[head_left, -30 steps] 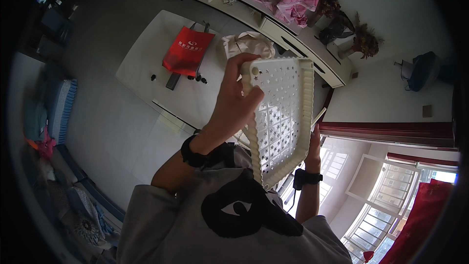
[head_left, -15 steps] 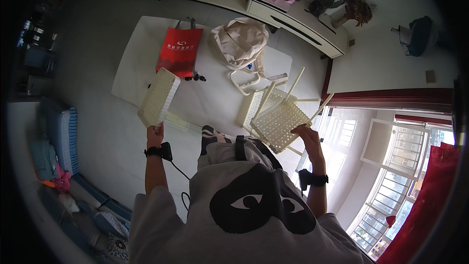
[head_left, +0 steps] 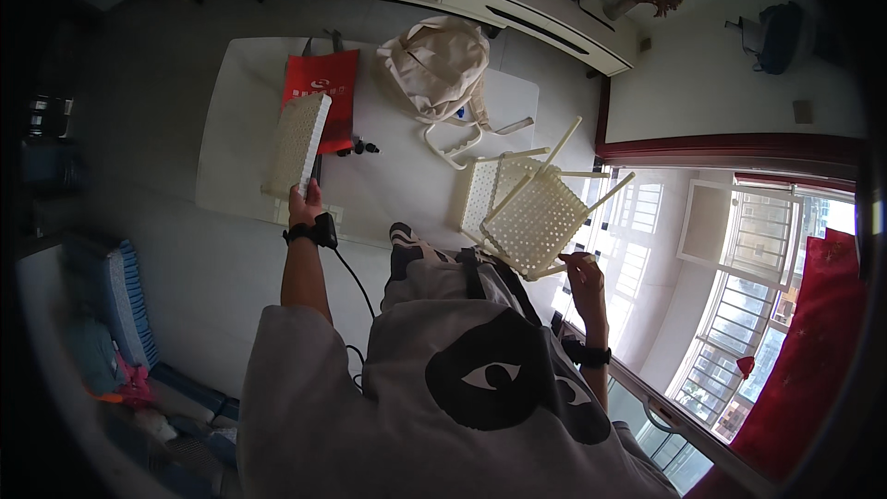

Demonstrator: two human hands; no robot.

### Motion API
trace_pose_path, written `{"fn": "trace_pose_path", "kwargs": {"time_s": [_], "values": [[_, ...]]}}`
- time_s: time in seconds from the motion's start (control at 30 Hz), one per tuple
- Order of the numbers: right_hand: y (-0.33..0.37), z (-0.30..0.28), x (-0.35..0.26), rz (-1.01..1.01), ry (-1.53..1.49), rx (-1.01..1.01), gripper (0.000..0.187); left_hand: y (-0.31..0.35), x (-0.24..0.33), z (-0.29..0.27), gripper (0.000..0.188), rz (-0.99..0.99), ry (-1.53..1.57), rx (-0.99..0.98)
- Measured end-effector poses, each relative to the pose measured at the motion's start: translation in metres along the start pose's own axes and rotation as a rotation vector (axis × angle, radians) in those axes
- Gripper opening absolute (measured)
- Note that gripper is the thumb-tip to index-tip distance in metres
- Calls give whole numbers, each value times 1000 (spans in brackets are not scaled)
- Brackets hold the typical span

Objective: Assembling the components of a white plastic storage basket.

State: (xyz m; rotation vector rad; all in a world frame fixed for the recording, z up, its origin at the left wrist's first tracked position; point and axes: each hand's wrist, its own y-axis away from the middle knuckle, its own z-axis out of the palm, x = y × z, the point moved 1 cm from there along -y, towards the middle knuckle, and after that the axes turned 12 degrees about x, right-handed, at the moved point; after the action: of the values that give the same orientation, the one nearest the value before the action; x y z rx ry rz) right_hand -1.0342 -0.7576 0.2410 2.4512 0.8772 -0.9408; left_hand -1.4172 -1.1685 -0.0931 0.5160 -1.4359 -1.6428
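Observation:
My left hand grips the near end of a cream, perforated plastic seat panel, tilted up on edge over the white table. Part of the red tote bag is covered by it. On the right, two cream plastic stools lie tipped together with legs sticking out; the front stool overlaps the rear stool. The curled fingers of my right hand close at the end of a leg at the front stool's near corner. A cream looped plastic frame lies on the table behind the stools.
A beige backpack and small black pieces lie on the white table. A long low cabinet runs behind. Blue seating stands left; a glazed balcony doorway opens at right. A cable hangs from my left wrist.
My left hand has moved farther over the table, swinging the panel more upright across the tote bag. My right hand has slid from the front stool's seat edge to its near leg.

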Motion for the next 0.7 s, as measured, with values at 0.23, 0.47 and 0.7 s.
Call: {"fn": "trace_pose_path", "kwargs": {"time_s": [0.23,0.47,0.7], "values": [[7,9,-3,-21,14,163,24,-46,-1,32,34,71,-139,50],[4,-12,-19,-196,-153,491,22,-21,-14,11,35,328,-230,119],[-12,-39,-54,-252,-290,488,29,143,-79,86,33,113,-1067,-521]]}}
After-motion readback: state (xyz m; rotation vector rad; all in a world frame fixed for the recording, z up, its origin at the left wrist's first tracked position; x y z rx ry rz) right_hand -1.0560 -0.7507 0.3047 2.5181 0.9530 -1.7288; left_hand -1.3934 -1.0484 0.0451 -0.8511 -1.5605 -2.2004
